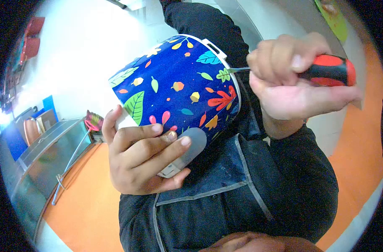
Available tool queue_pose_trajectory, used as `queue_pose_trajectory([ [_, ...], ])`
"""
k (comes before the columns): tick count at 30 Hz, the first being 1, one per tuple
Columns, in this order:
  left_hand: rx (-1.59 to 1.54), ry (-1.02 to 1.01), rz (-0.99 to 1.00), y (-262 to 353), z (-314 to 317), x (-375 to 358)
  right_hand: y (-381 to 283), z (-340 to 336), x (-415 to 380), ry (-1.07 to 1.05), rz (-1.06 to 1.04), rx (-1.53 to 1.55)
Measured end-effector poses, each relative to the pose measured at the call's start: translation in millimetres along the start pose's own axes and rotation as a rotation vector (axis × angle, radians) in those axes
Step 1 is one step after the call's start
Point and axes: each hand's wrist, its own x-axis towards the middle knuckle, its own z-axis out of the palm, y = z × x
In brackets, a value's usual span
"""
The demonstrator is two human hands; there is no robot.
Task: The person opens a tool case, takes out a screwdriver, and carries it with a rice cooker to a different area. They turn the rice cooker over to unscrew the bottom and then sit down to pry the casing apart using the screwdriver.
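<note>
A rounded blue housing (pixel 170 86) with a white rim and a colourful leaf print is tilted in front of my chest. My left hand (pixel 137 155) grips its lower left end, fingers spread over the print and the thumb beneath, beside a pale grey rounded part (pixel 195 145). In my right hand (pixel 283 75) is a screwdriver (pixel 332 71) with a red and black handle, held by closed fingers. Its metal shaft points left, and the tip is right at the white rim, below a small white tab (pixel 215 48). The inside of the housing is hidden.
A dark apron (pixel 204 197) covers my front. To the left, a glass-sided cabinet (pixel 53 147) stands on the orange floor (pixel 86 193), with a long-handled mop or brush (pixel 71 161) leaning there. A yellow-green object (pixel 332 21) is at the upper right.
</note>
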Motion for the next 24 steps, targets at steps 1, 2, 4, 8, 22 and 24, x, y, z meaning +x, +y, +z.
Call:
queue_pose_trajectory([
  [1,0.013,-0.04,-0.014,1,-1,5,3,4,1,0.022,0.008,-0.091],
  [2,0.018,-0.084,-0.008,2,-2,10,9,11,-4,0.036,-0.02,-0.244],
  [4,0.02,-0.11,-0.015,3,-1,14,12,3,1,0.003,-0.007,-0.199],
  [8,-0.005,-0.108,-0.033,3,1,12,6,-38,32,0.078,0.202,0.167],
  [22,-0.008,-0.06,0.006,-3,-10,-5,16,9,-30,-0.145,-0.196,-0.209],
  [24,-0.005,-0.065,0.002,-4,-13,-8,12,-3,-11,-0.073,-0.053,-0.003],
])
